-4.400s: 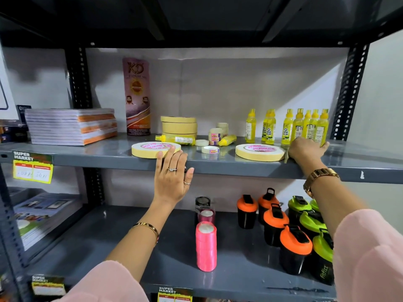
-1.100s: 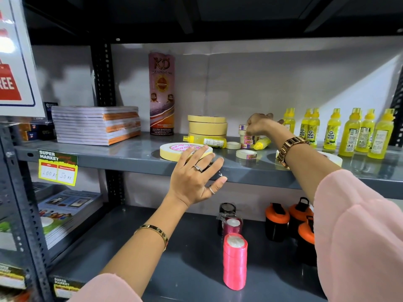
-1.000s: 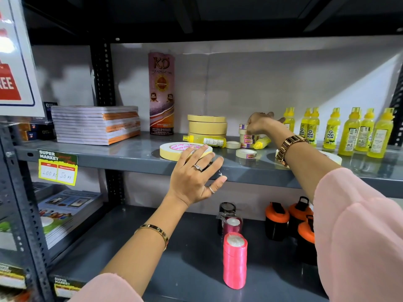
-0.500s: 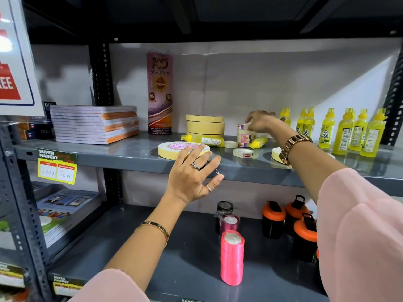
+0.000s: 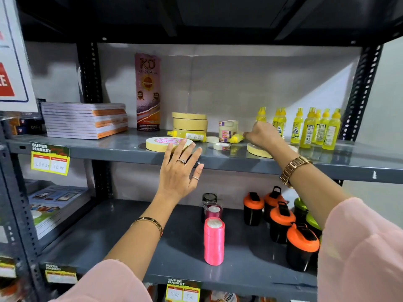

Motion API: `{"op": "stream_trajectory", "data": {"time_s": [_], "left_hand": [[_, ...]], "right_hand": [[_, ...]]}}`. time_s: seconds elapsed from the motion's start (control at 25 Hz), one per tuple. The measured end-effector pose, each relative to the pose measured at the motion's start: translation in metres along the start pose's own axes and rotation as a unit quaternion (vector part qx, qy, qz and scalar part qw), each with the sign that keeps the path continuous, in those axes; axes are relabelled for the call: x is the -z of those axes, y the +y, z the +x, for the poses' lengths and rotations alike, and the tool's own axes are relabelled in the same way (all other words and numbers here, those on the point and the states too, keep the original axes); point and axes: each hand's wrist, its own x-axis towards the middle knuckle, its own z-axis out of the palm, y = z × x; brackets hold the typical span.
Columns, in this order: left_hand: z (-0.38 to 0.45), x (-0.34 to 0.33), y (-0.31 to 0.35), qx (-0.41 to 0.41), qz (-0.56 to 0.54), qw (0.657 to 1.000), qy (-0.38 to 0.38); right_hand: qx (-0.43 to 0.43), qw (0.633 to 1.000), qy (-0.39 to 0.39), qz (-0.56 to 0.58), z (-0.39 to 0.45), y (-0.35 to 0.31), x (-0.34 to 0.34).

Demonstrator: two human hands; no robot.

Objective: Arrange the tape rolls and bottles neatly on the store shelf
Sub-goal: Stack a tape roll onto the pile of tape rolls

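On the grey middle shelf [image 5: 104, 149] lie two wide cream tape rolls, one [image 5: 160, 144] at the front left and one [image 5: 258, 151] under my right wrist. A stack of cream rolls [image 5: 189, 123] stands behind them, beside a small stack of narrow rolls [image 5: 225, 130] and two loose small rolls [image 5: 222, 146]. One yellow bottle [image 5: 189, 136] lies flat. Several upright yellow bottles [image 5: 309, 129] stand at the right. My left hand [image 5: 181, 168] is open on the shelf edge, fingertips at the left roll. My right hand [image 5: 265, 136] is curled on a second lying yellow bottle [image 5: 236, 138].
A pile of notebooks [image 5: 85, 119] and a tall KD tape pack [image 5: 147, 92] stand at the shelf's left. On the lower shelf are a pink ribbon spool [image 5: 214, 240] and shaker bottles with orange lids [image 5: 281, 219]. Black uprights [image 5: 362, 92] frame the sides.
My right hand has left the small stack of narrow rolls and dropped right and down onto the lying yellow bottle. My left hand stays at the shelf edge.
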Motion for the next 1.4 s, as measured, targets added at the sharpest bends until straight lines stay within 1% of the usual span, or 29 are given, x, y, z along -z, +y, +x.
{"op": "stream_trajectory", "data": {"time_s": [0.04,0.2,0.32,0.48,0.64,0.8,0.92,1.04,1.12,1.24,1.4], "left_hand": [[0.001,0.003,0.002,0.006,0.002,1.000,-0.013],[0.005,0.014,0.006,0.031,-0.004,0.997,-0.069],[0.007,0.020,0.008,0.041,-0.014,0.994,-0.103],[0.011,0.026,0.008,0.048,-0.037,0.990,-0.126],[0.008,0.026,0.014,0.085,-0.070,0.987,-0.121],[0.010,0.026,0.003,0.056,-0.035,0.992,-0.107],[0.009,0.025,-0.013,0.074,-0.009,0.994,-0.083],[0.008,0.022,-0.023,0.103,0.003,0.990,-0.092],[0.007,0.018,-0.027,0.119,-0.008,0.988,-0.094],[0.005,0.015,-0.028,0.134,-0.018,0.987,-0.092],[0.005,0.012,-0.032,0.124,-0.015,0.988,-0.088]], "right_hand": [[-0.009,1.000,-0.004,-0.004,-0.008,0.004,0.000],[-0.019,0.997,-0.059,-0.038,-0.028,0.014,0.003],[-0.032,0.998,-0.040,-0.034,-0.037,0.014,0.002],[-0.033,0.999,-0.017,-0.027,-0.043,0.010,0.003],[-0.019,1.000,0.005,-0.024,-0.039,0.011,0.006],[-0.001,1.000,0.030,0.005,-0.028,0.000,0.006],[0.043,0.997,0.063,0.019,-0.018,-0.018,0.008],[0.086,0.991,0.096,0.041,-0.005,-0.038,0.004],[0.110,0.986,0.108,0.065,0.006,-0.052,-0.001],[0.152,0.981,0.092,0.082,0.022,-0.075,-0.008],[0.179,0.978,0.055,0.093,0.047,-0.104,-0.022]]}}
